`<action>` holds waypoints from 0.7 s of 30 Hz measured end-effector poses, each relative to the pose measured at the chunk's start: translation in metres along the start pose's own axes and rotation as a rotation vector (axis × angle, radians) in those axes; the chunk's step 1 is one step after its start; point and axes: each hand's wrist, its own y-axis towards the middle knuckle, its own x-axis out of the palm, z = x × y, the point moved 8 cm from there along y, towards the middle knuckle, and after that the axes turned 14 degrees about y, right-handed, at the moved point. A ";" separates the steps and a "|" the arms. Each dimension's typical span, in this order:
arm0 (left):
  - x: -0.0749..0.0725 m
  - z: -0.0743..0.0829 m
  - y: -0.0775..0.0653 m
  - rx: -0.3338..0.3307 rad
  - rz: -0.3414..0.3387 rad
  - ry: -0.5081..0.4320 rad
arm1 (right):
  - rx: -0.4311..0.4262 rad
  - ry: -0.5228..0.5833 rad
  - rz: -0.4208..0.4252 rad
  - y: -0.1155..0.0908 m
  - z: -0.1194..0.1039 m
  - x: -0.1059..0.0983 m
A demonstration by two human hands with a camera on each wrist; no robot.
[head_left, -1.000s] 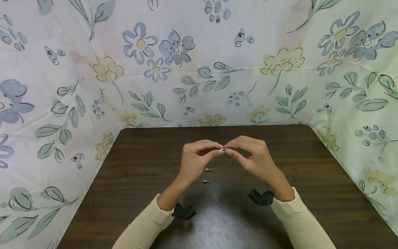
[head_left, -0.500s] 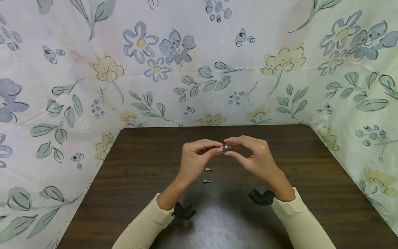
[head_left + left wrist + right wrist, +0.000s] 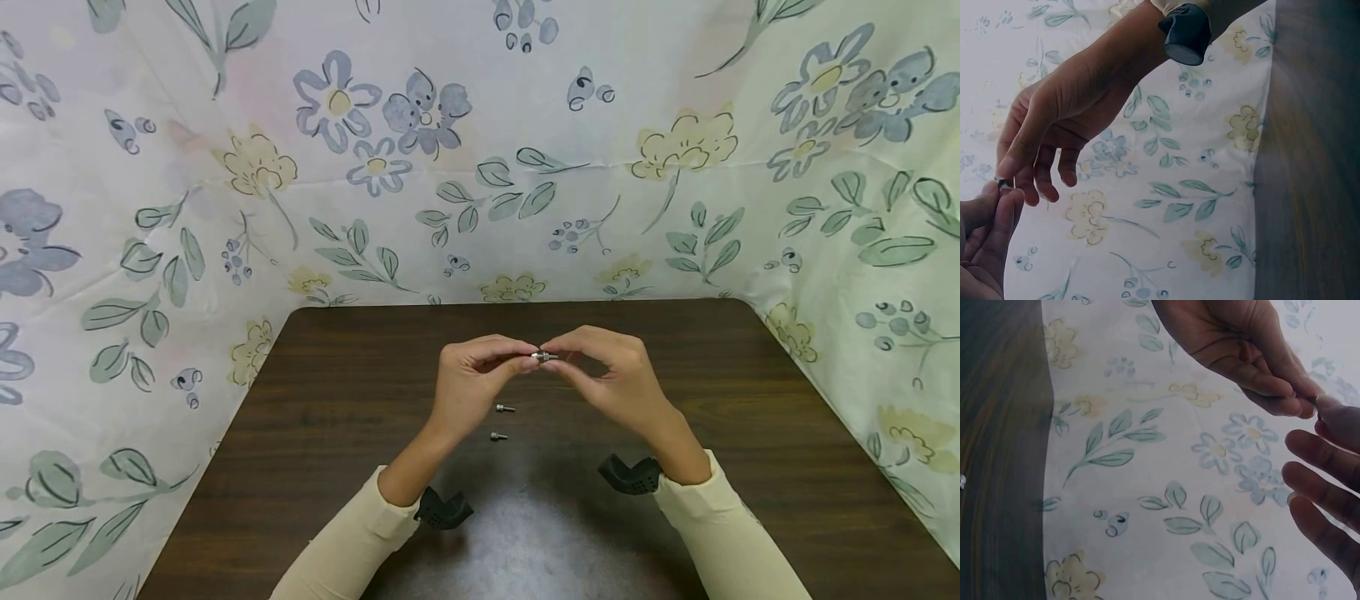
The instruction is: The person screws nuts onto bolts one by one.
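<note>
A small silvery bolt (image 3: 546, 357) lies level between the fingertips of both hands, above the table. My left hand (image 3: 474, 375) pinches its left end between thumb and fingers. From the other side, the thumb and forefinger of my right hand (image 3: 611, 367) close round its middle, where a wider part shows, too small to name. In the left wrist view a dark bit of the bolt (image 3: 1004, 183) peeks out between the fingertips. The right wrist view shows the remaining right fingers (image 3: 1319, 472) spread apart. Two similar bolts, an upper one (image 3: 505, 408) and a lower one (image 3: 498, 437), lie on the table.
The dark wood-grain table (image 3: 337, 467) reaches back to a flowered cloth (image 3: 480, 242), which hangs behind and along both sides. Black wrist mounts, left (image 3: 444, 510) and right (image 3: 628, 475), stick out under the sleeves.
The right fingertips parted from the bolt half a second ago, uncovering it, and now have closed on it again. My left hand has stayed put, and the two table bolts lie unmoved.
</note>
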 end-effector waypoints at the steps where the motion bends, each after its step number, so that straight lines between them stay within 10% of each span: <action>1: 0.000 0.000 0.000 0.000 0.001 0.001 | 0.001 0.001 0.000 0.000 0.000 0.000; 21: 0.001 0.000 -0.001 -0.015 -0.005 -0.011 | 0.061 -0.016 -0.011 -0.002 0.004 0.001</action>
